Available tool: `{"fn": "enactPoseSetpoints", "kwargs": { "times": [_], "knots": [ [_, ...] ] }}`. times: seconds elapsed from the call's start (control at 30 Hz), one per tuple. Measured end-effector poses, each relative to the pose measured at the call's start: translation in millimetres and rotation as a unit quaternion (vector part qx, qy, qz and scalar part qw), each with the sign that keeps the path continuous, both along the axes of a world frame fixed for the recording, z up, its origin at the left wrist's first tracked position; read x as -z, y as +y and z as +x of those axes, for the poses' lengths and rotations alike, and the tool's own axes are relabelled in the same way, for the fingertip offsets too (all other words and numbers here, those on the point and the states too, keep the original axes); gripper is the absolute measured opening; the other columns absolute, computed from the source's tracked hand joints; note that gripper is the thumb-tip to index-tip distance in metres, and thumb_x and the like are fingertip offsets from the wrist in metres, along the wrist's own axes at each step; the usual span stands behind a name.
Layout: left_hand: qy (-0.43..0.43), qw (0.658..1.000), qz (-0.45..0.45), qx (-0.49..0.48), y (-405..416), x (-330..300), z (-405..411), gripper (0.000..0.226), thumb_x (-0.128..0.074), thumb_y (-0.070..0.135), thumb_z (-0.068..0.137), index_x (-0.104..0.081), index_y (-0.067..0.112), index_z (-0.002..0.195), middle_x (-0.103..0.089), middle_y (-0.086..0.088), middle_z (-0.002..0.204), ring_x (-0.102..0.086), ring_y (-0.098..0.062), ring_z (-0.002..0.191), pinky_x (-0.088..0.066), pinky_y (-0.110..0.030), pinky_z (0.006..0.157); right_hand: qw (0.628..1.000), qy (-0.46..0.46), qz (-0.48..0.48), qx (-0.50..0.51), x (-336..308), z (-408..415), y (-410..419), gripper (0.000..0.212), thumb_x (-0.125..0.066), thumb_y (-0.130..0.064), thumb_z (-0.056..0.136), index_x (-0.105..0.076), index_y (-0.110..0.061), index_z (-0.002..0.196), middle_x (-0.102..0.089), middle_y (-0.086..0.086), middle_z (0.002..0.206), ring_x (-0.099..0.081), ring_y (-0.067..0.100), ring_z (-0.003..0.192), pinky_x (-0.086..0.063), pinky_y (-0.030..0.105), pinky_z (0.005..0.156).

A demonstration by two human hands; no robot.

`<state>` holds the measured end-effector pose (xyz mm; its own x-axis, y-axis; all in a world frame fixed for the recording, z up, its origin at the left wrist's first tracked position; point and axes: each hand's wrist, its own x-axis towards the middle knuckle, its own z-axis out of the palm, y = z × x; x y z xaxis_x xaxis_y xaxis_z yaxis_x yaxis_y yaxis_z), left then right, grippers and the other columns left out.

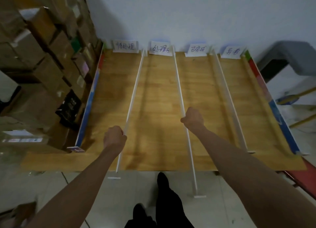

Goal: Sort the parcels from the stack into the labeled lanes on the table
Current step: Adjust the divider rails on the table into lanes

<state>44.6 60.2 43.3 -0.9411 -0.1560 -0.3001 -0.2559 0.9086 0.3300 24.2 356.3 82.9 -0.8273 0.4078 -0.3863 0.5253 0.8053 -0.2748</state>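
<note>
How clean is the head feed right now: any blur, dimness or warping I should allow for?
Head view: dim overall; parcel stack at left smeared by blur; lane labels soft, barely legible; wide-angle lens splays the white dividers outward; left hand and right hand cast faint shadows on the table.

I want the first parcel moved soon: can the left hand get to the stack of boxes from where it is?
Probably yes, once it lets go. The left hand grips a white divider, so it is busy, but the stack of boxes stands just left of the table with nothing between.

Both arms reach forward, left hand (114,136) and right hand (193,118) fisted, fingers curled.
</note>
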Motion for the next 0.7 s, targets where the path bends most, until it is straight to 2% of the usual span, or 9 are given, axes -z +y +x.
{"fn": "enactPoseSetpoints", "kwargs": {
  "times": [0.13,0.27,0.53,0.7],
  "knots": [
    [0.001,1.000,0.000,-0.010,16,11,-19,0.012,-0.069,0.018,0.084,-0.072,0.010,0.093,-0.070,-0.010,0.091,-0.065,-0.029,0.090,-0.055,-0.035,0.073,1.000,-0.002,-0.003,0.011,15,-19,25,0.040,-0.071,-0.021,0.088,-0.055,-0.002,0.119,-0.061,0.016,0.119,-0.062,0.034,0.110,-0.043,0.033,0.071],
    [-0.001,1.000,-0.009,-0.020,29,19,-34,0.009,-0.068,0.016,0.084,-0.073,0.009,0.088,-0.070,-0.010,0.084,-0.066,-0.030,0.085,-0.057,-0.037,0.070,1.000,-0.013,-0.014,0.010,31,-39,44,0.042,-0.071,-0.022,0.089,-0.054,-0.001,0.120,-0.060,0.017,0.120,-0.061,0.035,0.110,-0.047,0.036,0.075],
    [-0.013,0.999,-0.011,-0.040,49,28,-63,0.007,-0.065,0.014,0.087,-0.071,0.010,0.088,-0.069,-0.009,0.085,-0.065,-0.029,0.083,-0.056,-0.036,0.070,0.999,-0.021,-0.034,0.007,52,-71,59,0.040,-0.070,-0.018,0.090,-0.053,0.001,0.121,-0.058,0.020,0.123,-0.059,0.036,0.114,-0.049,0.037,0.083],
    [-0.013,0.998,-0.007,-0.058,59,39,-75,0.009,-0.066,0.016,0.087,-0.071,0.012,0.094,-0.070,-0.010,0.093,-0.063,-0.032,0.091,-0.049,-0.034,0.070,0.999,-0.019,-0.037,0.005,59,-90,67,0.038,-0.069,-0.019,0.090,-0.053,0.001,0.119,-0.059,0.019,0.120,-0.060,0.037,0.111,-0.048,0.037,0.080]
  ]
}}
